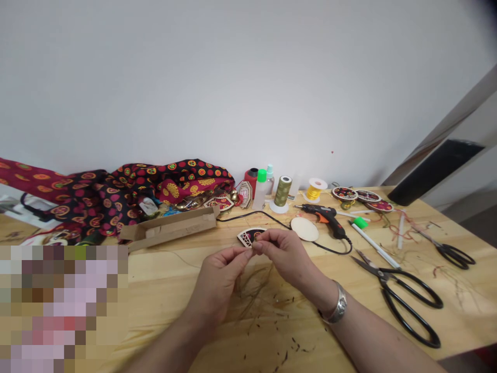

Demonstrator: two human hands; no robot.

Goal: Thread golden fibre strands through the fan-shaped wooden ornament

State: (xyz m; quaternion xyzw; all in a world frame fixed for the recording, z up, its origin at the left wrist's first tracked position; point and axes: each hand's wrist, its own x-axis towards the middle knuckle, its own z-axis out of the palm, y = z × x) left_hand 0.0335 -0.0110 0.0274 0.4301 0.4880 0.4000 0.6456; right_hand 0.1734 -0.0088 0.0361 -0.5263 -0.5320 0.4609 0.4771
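Observation:
My left hand [221, 272] and my right hand [285, 256] meet above the middle of the wooden table, thumbs and fingers pinched together. What the fingertips hold is too small and covered to make out. Just beyond them a fan-shaped wooden ornament [245, 239] with a cut-out lattice and dark patterned fabric is partly hidden by my fingers. Thin olive threads [254, 292] show below the hands; whether they run up into my fingers I cannot tell. A bracelet [339, 303] circles my right wrist.
Large black-handled scissors [383, 277], a glue gun [326, 217] with its cord, and a white pen-like stick [375, 244] lie to the right. Behind stand an olive thread spool [283, 191] and a green-capped bottle [260, 191]. A cardboard tray [174, 230] and patterned fabric [128, 191] are left.

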